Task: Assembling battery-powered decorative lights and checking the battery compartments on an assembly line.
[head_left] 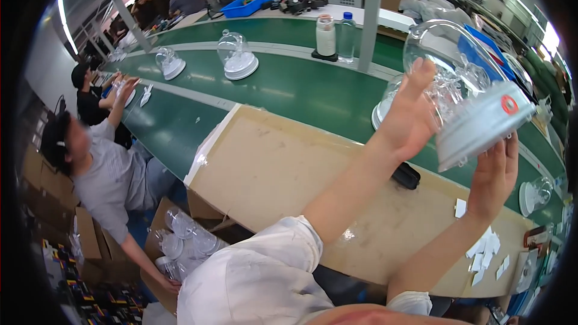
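Raised over the green belt, a clear dome on a white round base (pixel 484 123) is tilted between my two hands. A red round mark shows on the side of its base, and clear shapes are visible inside the dome. Against the left side of the dome lies my left hand (pixel 415 111), gripping it where dome and base meet; some of its fingers are hidden. My right hand (pixel 497 174) supports the base from below, fingers pressed up against it. Another similar domed piece (pixel 380 111) stands on the belt, partly covered by my left hand.
A brown board table (pixel 271 156) carries a black object (pixel 406 176) and several white slips (pixel 481 253). More domes (pixel 238 57) stand on the green belt (pixel 289 78), near a bottle (pixel 346 36) and a jar (pixel 326 36). A co-worker (pixel 114 174) reaches into a carton of domes (pixel 159 222).
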`<action>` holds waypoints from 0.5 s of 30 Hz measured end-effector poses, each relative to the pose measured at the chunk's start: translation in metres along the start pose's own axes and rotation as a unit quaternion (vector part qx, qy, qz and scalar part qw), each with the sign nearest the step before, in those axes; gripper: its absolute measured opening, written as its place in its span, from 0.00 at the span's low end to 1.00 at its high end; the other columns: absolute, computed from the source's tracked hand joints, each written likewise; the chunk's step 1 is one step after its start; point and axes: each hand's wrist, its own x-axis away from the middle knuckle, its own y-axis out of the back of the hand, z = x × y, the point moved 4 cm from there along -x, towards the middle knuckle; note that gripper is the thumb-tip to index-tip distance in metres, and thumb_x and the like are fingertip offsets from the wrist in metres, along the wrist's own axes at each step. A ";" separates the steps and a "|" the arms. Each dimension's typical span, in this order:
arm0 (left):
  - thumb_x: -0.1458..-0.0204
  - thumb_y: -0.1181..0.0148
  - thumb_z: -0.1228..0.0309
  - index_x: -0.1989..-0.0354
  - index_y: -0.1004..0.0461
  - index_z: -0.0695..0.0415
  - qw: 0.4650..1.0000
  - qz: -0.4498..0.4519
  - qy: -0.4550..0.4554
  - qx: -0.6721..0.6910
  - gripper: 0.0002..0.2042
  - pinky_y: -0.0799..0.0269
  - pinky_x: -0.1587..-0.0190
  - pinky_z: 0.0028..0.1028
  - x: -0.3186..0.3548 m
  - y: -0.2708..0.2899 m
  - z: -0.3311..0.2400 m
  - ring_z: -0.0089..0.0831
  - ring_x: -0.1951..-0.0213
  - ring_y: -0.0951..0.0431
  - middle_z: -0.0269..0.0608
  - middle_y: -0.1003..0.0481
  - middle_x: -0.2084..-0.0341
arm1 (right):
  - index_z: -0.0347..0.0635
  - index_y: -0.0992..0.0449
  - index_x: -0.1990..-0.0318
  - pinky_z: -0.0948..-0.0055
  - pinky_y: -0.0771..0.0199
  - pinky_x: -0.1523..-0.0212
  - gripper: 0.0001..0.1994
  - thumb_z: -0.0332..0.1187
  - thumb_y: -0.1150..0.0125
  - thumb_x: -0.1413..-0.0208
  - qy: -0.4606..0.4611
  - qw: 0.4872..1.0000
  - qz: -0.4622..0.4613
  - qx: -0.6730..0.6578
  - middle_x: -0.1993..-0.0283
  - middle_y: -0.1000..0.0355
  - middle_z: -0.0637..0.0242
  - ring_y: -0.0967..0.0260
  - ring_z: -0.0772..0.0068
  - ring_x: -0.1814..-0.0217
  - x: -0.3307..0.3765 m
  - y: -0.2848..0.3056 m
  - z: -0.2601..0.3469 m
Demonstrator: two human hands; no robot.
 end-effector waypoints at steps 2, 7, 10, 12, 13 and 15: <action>0.45 0.40 0.50 0.30 0.64 0.57 0.999 0.000 -0.029 -0.037 0.45 0.37 0.39 0.44 -0.002 0.003 -0.001 0.40 0.41 0.33 0.49 0.35 0.43 | 0.31 0.42 0.36 0.64 0.41 0.34 0.25 0.30 0.45 0.38 -0.019 0.999 0.017 0.020 0.36 0.39 0.57 0.38 0.65 0.35 -0.001 0.004 0.004; 0.52 0.31 0.66 0.31 0.67 0.60 0.986 -0.047 -0.110 -0.120 0.50 0.37 0.40 0.41 0.002 0.001 0.000 0.40 0.43 0.34 0.52 0.39 0.43 | 0.30 0.44 0.34 0.64 0.42 0.34 0.25 0.34 0.49 0.35 -0.022 0.995 -0.043 0.092 0.35 0.38 0.57 0.37 0.64 0.35 0.004 0.019 0.018; 0.64 0.22 0.68 0.30 0.69 0.57 0.969 -0.041 -0.135 -0.203 0.60 0.34 0.42 0.39 0.004 -0.007 0.010 0.43 0.38 0.39 0.62 0.46 0.40 | 0.30 0.45 0.34 0.62 0.44 0.32 0.24 0.34 0.55 0.33 0.030 0.993 -0.039 0.107 0.33 0.41 0.53 0.43 0.61 0.31 0.008 0.015 0.049; 0.64 0.22 0.68 0.29 0.69 0.56 0.968 -0.031 -0.120 -0.218 0.61 0.35 0.40 0.40 0.008 -0.007 0.019 0.44 0.38 0.40 0.62 0.47 0.39 | 0.29 0.45 0.34 0.60 0.47 0.30 0.23 0.32 0.59 0.33 0.074 0.989 -0.063 0.111 0.32 0.45 0.48 0.49 0.55 0.28 0.016 0.020 0.061; 0.65 0.22 0.67 0.29 0.69 0.55 0.967 -0.021 -0.106 -0.230 0.61 0.37 0.39 0.42 0.006 -0.007 0.027 0.45 0.37 0.41 0.63 0.47 0.39 | 0.29 0.45 0.34 0.60 0.47 0.30 0.23 0.32 0.59 0.33 0.079 0.986 -0.075 0.128 0.32 0.45 0.48 0.49 0.55 0.28 0.018 0.021 0.067; 0.67 0.21 0.66 0.29 0.68 0.53 0.967 -0.030 -0.056 -0.249 0.62 0.41 0.37 0.45 0.008 -0.002 0.041 0.48 0.36 0.42 0.63 0.48 0.39 | 0.27 0.45 0.35 0.57 0.49 0.29 0.23 0.34 0.61 0.33 0.096 0.986 -0.101 0.096 0.32 0.46 0.46 0.49 0.51 0.29 0.020 0.025 0.083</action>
